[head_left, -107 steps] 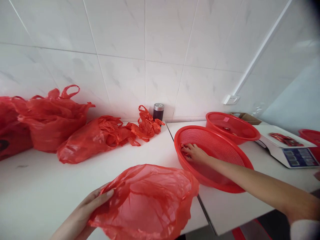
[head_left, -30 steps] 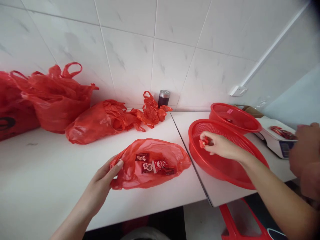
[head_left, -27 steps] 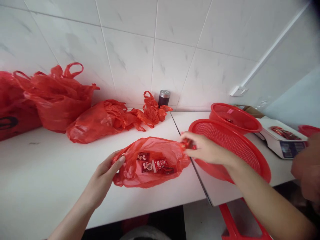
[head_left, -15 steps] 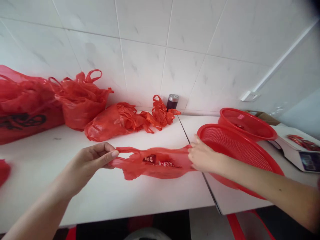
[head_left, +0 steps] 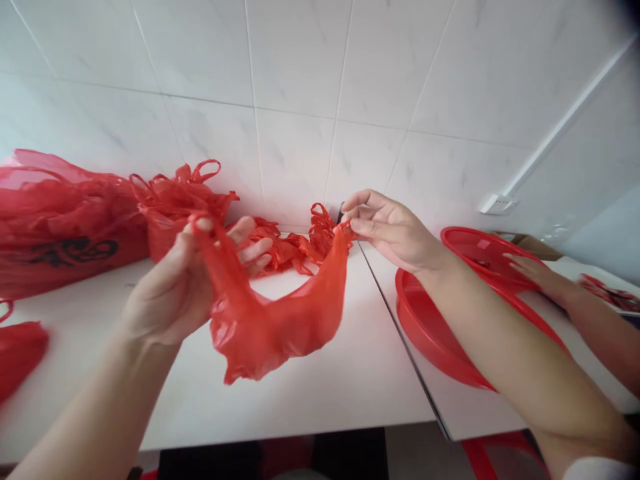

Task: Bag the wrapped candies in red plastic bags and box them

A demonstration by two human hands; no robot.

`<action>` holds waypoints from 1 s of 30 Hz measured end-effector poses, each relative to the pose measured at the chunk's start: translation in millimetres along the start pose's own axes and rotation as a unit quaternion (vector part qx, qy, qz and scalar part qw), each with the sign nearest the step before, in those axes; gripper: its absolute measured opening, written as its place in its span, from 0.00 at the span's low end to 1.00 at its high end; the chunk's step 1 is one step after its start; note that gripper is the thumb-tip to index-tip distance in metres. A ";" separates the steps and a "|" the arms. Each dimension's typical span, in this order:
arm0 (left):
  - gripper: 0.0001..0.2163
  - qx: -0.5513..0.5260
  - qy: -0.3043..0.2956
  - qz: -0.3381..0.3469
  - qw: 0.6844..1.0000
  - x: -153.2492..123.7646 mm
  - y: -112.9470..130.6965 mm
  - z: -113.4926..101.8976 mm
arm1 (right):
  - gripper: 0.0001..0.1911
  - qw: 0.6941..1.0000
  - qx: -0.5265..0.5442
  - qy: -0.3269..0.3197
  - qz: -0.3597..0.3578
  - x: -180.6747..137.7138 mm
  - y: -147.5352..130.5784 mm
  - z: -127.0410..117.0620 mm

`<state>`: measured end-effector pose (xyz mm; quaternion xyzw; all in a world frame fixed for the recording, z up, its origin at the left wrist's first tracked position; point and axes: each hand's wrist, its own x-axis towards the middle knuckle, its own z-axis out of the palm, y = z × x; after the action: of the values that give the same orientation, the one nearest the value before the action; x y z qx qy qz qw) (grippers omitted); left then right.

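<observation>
A red plastic bag (head_left: 285, 327) hangs in the air over the table, stretched between my two hands and sagging in the middle. My left hand (head_left: 185, 280) has one handle hooked at the thumb, its other fingers partly spread behind the bag. My right hand (head_left: 385, 227) pinches the opposite handle between thumb and fingertips. What lies inside the bag is hidden by the plastic. Behind it, more crumpled red bags (head_left: 287, 253) rest on the table against the wall.
Fuller red bags (head_left: 75, 233) stand at the back left. On the right are a red mesh basket (head_left: 425, 327) and a second red basket (head_left: 450, 243), with another person's hand (head_left: 537, 273) over it. A seam (head_left: 400, 327) divides the white tabletops.
Both hands have risen, lifting the bag off its low, flat position. The small packets seen through its opening are now hidden. Another person's hand has appeared at the right.
</observation>
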<state>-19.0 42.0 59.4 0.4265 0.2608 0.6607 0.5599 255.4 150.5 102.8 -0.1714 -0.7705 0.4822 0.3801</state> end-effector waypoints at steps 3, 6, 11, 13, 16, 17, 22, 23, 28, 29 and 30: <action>0.25 0.066 -0.040 -0.081 0.994 5.7 -1.4 3.3 | 0.11 0.999 0.034 0.009 -0.022 14.2 5.9 20.9; 0.32 0.217 -0.105 -0.150 0.959 10.7 -7.1 11.0 | 0.09 0.998 0.043 -0.036 -0.039 29.6 6.0 52.8; 0.13 0.368 -0.102 -0.192 0.904 19.7 -23.2 17.7 | 0.07 0.992 0.000 -0.074 -0.102 42.8 9.2 95.9; 0.14 0.326 -0.074 -0.211 0.918 23.3 -27.2 12.0 | 0.10 0.992 -0.068 -0.047 -0.092 40.5 20.7 95.9; 0.19 0.256 -0.054 -0.216 0.941 28.2 -30.2 -1.7 | 0.13 0.992 -0.122 -0.039 -0.002 30.2 46.8 86.0; 0.20 0.246 -0.052 -0.216 0.944 29.6 -31.1 -6.2 | 0.12 0.993 -0.112 -0.033 0.026 25.2 54.6 83.7; 0.16 0.230 -0.027 -0.184 0.955 32.3 -34.6 -19.2 | 0.07 0.992 -0.111 0.067 0.000 -10.1 58.1 98.8; 0.17 0.229 -0.031 -0.176 0.957 31.4 -34.1 -19.3 | 0.05 0.988 -0.144 0.049 -0.028 -17.3 53.1 104.4; 0.11 0.358 -0.117 -0.126 0.918 22.7 -27.9 -12.6 | 0.07 0.981 -0.154 0.014 -0.118 -25.6 47.2 111.6; 0.07 0.401 -0.133 -0.108 0.900 21.2 -28.2 -11.9 | 0.09 0.989 -0.106 0.040 -0.099 -21.3 53.7 109.3; 0.03 0.446 -0.139 -0.087 0.880 20.1 -29.6 -11.9 | 0.12 0.994 -0.059 0.060 -0.068 -16.0 62.4 107.1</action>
<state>-14.1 69.9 34.6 0.6939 0.4833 0.3575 0.3962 179.0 104.5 15.2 -0.1694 -0.7833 0.3981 0.4463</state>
